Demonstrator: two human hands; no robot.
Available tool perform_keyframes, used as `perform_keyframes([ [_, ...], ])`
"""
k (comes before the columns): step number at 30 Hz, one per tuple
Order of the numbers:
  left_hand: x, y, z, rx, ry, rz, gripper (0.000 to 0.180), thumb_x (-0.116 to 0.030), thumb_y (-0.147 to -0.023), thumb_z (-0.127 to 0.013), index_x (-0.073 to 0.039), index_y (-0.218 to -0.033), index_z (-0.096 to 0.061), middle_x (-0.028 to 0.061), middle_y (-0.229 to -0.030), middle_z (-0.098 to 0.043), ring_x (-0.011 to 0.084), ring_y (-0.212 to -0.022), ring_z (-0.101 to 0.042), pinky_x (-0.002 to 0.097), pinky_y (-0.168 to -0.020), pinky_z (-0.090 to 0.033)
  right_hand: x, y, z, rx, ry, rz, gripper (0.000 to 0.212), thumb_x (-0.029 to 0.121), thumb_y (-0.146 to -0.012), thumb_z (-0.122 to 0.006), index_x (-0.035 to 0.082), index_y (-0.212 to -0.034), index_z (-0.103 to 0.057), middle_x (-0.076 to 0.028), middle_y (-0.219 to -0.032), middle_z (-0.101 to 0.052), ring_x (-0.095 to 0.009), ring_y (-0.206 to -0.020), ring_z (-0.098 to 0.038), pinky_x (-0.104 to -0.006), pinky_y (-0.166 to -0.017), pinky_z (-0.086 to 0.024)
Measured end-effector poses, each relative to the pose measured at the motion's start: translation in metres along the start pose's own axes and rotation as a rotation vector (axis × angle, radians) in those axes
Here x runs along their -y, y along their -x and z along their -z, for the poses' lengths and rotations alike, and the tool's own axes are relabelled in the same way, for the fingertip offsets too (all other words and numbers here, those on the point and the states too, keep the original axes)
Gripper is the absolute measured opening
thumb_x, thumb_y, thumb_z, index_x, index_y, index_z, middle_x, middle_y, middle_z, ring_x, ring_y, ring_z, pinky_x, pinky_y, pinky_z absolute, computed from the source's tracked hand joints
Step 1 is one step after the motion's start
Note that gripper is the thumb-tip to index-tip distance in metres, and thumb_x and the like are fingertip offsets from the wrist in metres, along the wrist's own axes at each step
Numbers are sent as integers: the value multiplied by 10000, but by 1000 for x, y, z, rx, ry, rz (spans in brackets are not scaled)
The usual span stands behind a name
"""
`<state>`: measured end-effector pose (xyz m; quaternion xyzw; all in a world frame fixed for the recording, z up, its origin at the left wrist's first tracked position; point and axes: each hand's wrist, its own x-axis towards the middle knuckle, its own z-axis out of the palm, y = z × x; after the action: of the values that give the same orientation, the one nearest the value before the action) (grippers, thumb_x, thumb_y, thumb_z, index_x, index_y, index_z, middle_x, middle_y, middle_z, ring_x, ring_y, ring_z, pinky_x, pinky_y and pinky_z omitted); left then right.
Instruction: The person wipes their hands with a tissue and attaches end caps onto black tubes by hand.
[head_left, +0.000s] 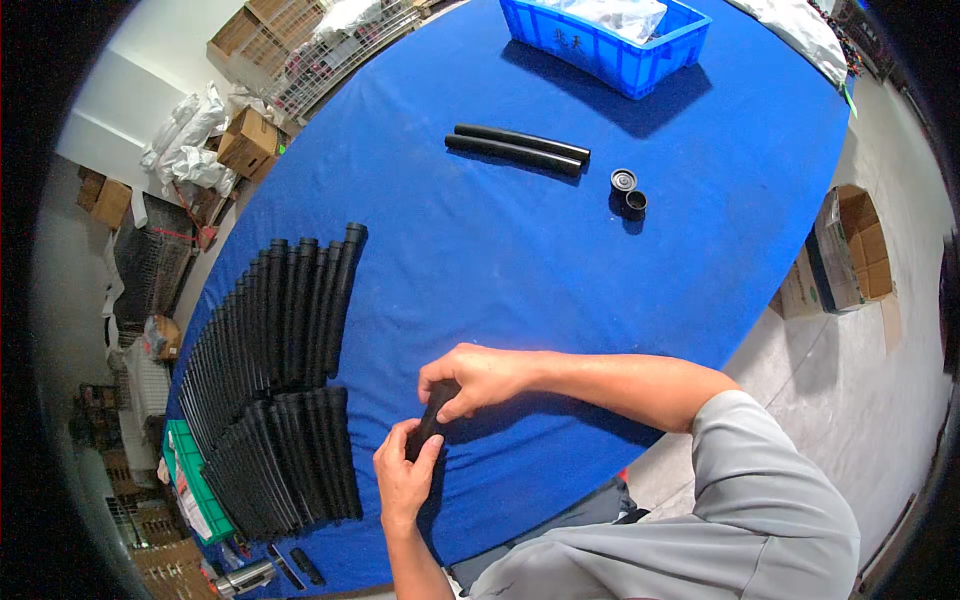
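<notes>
Over the near part of the blue-covered table, both my hands grip one dark tube (pixel 431 418) held at a slant. My left hand (pixel 403 478) is closed on its lower end, thumb along the side. At the upper end, my right hand (pixel 480 380) has its fingers and thumb wrapped round it, hiding much of it. To the left of my hands lie packed rows of black tubes: a far row (pixel 290 310) with collared ends and a near row (pixel 300 450). Two more black tubes (pixel 518 152) lie side by side farther off, with two small round black caps (pixel 627 188) to their right.
At the far edge stands a blue plastic crate (pixel 620 45) with clear bags inside. A green tray (pixel 195 480) sits at the left edge, near a metal cylinder (pixel 245 578). An open cardboard box (pixel 855 245) stands beyond the table's right edge.
</notes>
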<state>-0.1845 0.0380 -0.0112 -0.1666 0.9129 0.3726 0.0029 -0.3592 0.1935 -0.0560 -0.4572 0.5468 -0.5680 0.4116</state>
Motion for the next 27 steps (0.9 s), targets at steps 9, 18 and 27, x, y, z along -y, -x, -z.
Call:
perform_keyframes([
  [9,-1,-4,2,-2,-86,-82,262,-166,-816,-735,16,-984,-650,158,-827,-674,273,-726,-657,353,-687,-504,3,1,2,-12,77,59,329,188,-798,-719,14,-1059,-622,-95,-760,-674,-195,-683,-650,-352,-615,-492],
  [18,-5,-2,-4,-43,-84,17,262,-154,-810,-742,13,-969,-617,114,-726,-641,200,-645,-599,333,-621,-480,-1,1,1,6,95,27,331,158,-797,-720,2,-1069,-613,-103,-812,-684,-197,-733,-659,-363,-649,-503],
  [27,0,0,-2,-28,-157,-18,290,-163,-808,-737,0,-1026,-638,181,-912,-687,300,-793,-686,386,-699,-519,7,0,3,55,13,50,325,132,-805,-708,8,-1091,-617,-119,-868,-678,-220,-762,-650,-364,-702,-513],
])
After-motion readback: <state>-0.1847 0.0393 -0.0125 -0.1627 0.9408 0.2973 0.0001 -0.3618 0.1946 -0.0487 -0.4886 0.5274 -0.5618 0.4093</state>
